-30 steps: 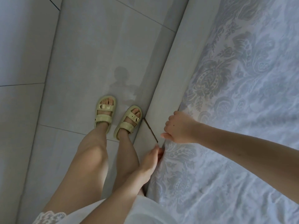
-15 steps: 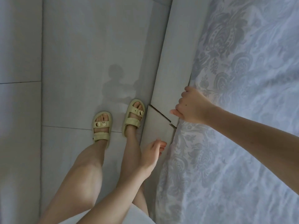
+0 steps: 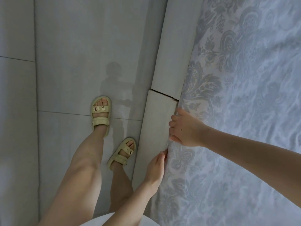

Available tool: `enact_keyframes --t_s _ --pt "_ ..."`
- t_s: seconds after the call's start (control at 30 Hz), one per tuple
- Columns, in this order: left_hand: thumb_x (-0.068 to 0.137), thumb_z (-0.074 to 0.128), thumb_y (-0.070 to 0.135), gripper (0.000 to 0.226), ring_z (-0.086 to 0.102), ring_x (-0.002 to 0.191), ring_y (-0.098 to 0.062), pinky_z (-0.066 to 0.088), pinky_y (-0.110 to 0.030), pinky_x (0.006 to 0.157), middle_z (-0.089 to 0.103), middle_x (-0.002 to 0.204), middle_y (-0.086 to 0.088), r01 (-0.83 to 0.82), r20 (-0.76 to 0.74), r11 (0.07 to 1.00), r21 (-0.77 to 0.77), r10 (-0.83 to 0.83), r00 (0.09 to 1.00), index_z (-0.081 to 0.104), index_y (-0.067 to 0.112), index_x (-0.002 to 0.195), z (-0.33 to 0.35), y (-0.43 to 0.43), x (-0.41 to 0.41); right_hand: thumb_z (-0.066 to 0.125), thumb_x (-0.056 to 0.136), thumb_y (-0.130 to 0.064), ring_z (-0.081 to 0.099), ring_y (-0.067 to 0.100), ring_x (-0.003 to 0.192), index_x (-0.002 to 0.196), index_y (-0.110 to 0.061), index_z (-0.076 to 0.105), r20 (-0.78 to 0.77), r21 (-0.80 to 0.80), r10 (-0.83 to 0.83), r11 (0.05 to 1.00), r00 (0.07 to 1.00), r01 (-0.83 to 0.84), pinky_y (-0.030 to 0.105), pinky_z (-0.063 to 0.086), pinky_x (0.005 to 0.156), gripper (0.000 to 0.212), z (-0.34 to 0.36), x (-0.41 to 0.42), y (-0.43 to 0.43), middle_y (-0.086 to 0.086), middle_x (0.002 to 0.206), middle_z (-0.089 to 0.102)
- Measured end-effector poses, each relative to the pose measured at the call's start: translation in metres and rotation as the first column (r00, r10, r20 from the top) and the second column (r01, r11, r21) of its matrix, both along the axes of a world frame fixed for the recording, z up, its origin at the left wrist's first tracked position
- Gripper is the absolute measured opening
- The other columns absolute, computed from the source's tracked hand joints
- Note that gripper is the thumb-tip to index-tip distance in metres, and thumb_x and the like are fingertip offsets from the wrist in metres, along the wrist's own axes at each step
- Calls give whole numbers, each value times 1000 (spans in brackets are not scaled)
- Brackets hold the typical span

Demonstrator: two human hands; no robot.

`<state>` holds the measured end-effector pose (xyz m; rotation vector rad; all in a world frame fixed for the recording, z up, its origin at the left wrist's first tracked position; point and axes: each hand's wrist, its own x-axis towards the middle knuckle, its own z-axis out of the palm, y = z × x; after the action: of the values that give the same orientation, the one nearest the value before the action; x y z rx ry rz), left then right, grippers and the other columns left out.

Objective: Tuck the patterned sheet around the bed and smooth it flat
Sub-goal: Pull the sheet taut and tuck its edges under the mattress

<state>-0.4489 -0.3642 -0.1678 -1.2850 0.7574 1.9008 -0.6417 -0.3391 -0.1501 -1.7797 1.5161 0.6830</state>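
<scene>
Both hands have closed in on the bed edge since a moment ago, the left foot stepping forward. Patterned sheet (image 3: 244,111) covers the bed at right, beside the pale frame (image 3: 162,111); right hand (image 3: 187,129) clenches its edge, left hand (image 3: 155,167) fingertips press into the fold, grip unclear.

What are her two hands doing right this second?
Left hand: fingertips pushed into the patterned sheet edge beside the bed frame; grip cannot be told.
Right hand: fingers curled on the sheet's edge.
</scene>
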Motion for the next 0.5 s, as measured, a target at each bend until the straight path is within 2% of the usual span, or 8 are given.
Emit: enact_keyframes --t_s 0.1,0.17,0.27,0.33,0.43,0.5 --pt "100 25 43 51 67 96 -19 52 -34 87 73 100 -4 -14 63 999 45 11 998 72 27 92 -6 11 -2 18 99 -50 56 17 75 71 -20 61 -61 123 54 991 997 -46 35 27 88 60 -5 16 -2 -5 73 64" --pt "98 28 48 54 68 93 -24 51 -39 90 73 98 -8 -6 62 998 57 2 998 72 17 94 -9 17 -3 11 100 -50 58 18 73 66 -17 55 -135 155 51 987 989 -30 35 26 86 65 -9 25 -6 -3 70 63" --pt "100 30 40 47 65 81 -18 51 -28 77 71 90 -4 -56 62 994 90 50 997 68 16 86 -11 18 -2 12 101 -45 55 17 68 59 -15 42 -210 201 69 979 975 -26 36 23 78 60 -14 31 -10 -1 65 56" --pt "102 27 35 46 63 80 -15 49 -25 74 69 91 -2 -33 30 994 107 30 999 66 13 90 -16 8 0 13 102 -41 51 16 65 59 -16 37 -229 209 72 978 971 -23 35 26 79 56 -15 35 -14 -2 64 52" --pt "102 28 32 46 64 90 -20 50 -29 86 68 96 -6 -70 15 997 -34 71 997 64 3 105 -22 -5 22 13 102 -41 54 17 69 58 -18 36 -248 176 54 984 967 -10 36 31 85 55 -14 39 -15 -3 66 53" --pt "101 31 27 42 64 94 -24 51 -28 85 69 96 -9 -124 38 982 -142 130 991 66 3 102 -21 -6 51 18 103 -39 52 19 67 57 -19 36 -253 113 13 993 967 17 36 32 82 53 -11 44 -9 -4 62 49"
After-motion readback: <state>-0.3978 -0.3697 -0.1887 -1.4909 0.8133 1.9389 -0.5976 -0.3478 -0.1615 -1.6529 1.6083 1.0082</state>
